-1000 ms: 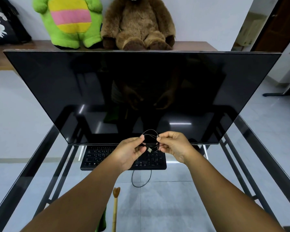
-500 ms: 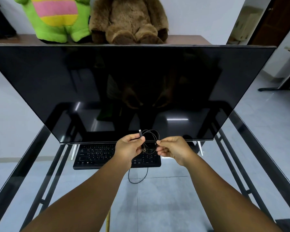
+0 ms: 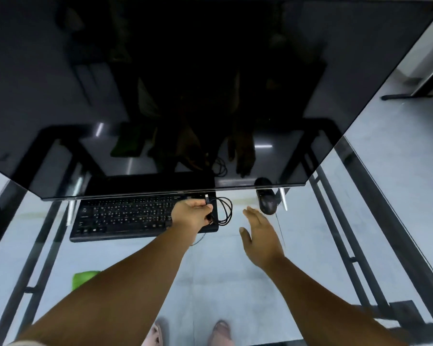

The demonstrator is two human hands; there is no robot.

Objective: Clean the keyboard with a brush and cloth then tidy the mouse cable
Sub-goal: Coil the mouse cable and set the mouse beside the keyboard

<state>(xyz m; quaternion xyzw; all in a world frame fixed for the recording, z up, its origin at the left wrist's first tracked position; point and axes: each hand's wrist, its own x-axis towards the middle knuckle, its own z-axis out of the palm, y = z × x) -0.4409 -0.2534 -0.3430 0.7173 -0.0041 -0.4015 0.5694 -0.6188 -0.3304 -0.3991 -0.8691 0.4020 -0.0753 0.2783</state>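
Observation:
A black keyboard [image 3: 125,216] lies on the glass table under the big monitor's lower edge. My left hand [image 3: 189,214] grips a small coil of black mouse cable [image 3: 224,211] over the keyboard's right end, with the plug sticking up above my fingers. Off to the right my right hand [image 3: 258,236] hovers with fingers straight and holds nothing. Beyond its fingertips the black mouse [image 3: 268,202] sits partly under the monitor edge. A thin run of cable leads down from the mouse past my right hand.
A large dark monitor [image 3: 185,83] fills the upper view and overhangs the keyboard. The glass table [image 3: 323,196] has a black metal frame along both sides. A green cloth [image 3: 84,278] shows at lower left. My feet show through the glass below.
My right hand has let go of the cable coil and moved right toward the mouse. My left hand keeps the coil and has lowered over the keyboard. The view has tilted down.

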